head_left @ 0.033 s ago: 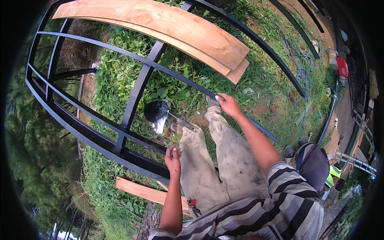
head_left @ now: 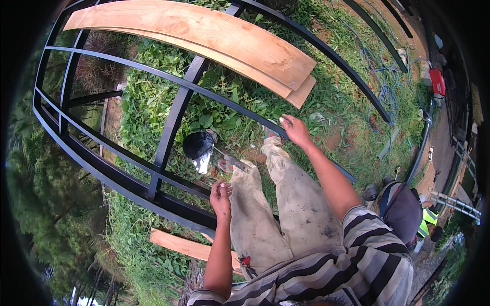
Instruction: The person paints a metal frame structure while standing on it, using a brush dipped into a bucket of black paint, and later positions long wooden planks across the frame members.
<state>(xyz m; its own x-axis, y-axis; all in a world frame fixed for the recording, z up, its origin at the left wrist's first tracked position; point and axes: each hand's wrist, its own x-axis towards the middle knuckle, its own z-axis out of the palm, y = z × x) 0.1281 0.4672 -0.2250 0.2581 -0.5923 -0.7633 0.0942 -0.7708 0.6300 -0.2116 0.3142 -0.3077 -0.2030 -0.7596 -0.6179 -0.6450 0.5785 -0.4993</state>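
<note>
Head view, boards (head_left: 204, 33) across black frame (head_left: 175, 115), blue cord (head_left: 390, 97)

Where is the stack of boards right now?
In the head view, the boards lie at the top, from left to just past centre, across the black frame, beyond the right hand.
</note>
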